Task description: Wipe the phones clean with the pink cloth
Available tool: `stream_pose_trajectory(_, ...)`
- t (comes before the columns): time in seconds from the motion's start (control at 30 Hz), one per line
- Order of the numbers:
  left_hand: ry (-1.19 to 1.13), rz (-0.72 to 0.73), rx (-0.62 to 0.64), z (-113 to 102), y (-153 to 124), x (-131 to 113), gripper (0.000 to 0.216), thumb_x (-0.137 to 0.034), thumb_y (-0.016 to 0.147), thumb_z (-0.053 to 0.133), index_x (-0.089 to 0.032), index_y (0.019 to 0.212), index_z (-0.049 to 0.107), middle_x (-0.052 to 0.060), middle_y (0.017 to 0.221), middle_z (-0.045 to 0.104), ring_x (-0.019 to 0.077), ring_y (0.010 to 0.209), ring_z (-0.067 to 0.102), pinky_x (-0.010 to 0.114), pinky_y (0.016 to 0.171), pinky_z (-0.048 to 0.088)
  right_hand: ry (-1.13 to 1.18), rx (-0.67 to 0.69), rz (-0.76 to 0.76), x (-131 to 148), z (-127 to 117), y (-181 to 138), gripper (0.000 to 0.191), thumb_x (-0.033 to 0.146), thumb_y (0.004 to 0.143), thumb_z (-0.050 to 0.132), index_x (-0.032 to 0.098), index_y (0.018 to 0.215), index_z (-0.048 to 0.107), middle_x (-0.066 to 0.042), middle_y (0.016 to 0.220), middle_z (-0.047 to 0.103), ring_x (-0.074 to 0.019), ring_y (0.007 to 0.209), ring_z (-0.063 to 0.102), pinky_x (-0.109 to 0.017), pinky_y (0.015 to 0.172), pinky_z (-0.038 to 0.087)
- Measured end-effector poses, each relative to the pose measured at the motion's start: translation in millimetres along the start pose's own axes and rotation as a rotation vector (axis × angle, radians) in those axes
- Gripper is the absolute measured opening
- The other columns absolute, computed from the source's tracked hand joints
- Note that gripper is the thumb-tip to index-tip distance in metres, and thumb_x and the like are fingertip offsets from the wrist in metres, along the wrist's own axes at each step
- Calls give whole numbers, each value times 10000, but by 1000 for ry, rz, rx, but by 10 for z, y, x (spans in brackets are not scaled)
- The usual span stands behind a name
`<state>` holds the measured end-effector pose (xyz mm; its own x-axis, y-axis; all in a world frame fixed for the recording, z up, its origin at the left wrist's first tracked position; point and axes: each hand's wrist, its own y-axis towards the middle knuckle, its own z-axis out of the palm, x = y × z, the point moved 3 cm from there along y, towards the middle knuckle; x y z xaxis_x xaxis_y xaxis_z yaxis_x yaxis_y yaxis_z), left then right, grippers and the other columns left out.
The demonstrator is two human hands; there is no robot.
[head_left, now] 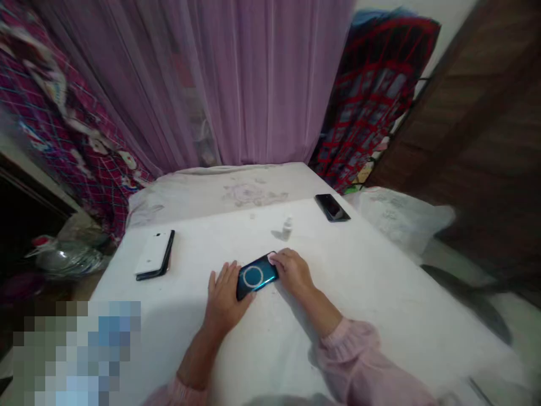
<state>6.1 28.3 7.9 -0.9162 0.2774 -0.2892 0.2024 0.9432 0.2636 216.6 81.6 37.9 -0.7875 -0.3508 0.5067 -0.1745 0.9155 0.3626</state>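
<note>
A dark phone case with a white ring on its back (255,276) lies on the white-covered table (380,293) in front of me. My left hand (223,298) rests flat at its left end, fingers stretched out and touching it. My right hand (293,272) is curled over its right end, fingertips pressing on the edge. Both sleeves are pink.
A white phone stacked on a black one (154,255) lies at the left of the table. Another black phone (332,207) lies at the far right. A small clear object (286,226) sits near the middle. Purple curtains hang behind; a plastic bag (397,217) lies right.
</note>
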Motion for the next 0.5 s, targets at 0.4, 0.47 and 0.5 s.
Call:
stream_pose_trajectory(0.4,-28,-100,-138,8,110,165,585,-419,861,559,-125,1362,486,202,1460,476,369,1361,422,569,1095,347,157,78,11,-29,-92,-127,247,116,862,548,248,929,746,-29,903,702,-164,837,666,-267,765,514)
stream_pose_trajectory(0.47,-27,-136,-188,-34,154,162,511,-412,880,536,-114,1295,548,199,1368,560,358,1278,506,548,1063,395,203,58,-17,64,-125,-317,267,92,858,531,242,935,738,-30,885,697,-153,811,667,-253,748,515)
stream_pose_trajectory(0.5,-27,-130,-199,-61,177,146,458,-394,891,519,-116,1249,586,190,1313,598,347,1228,543,534,1047,414,235,57,-52,140,-123,-408,260,92,860,532,239,923,736,-34,888,695,-152,818,667,-247,750,515)
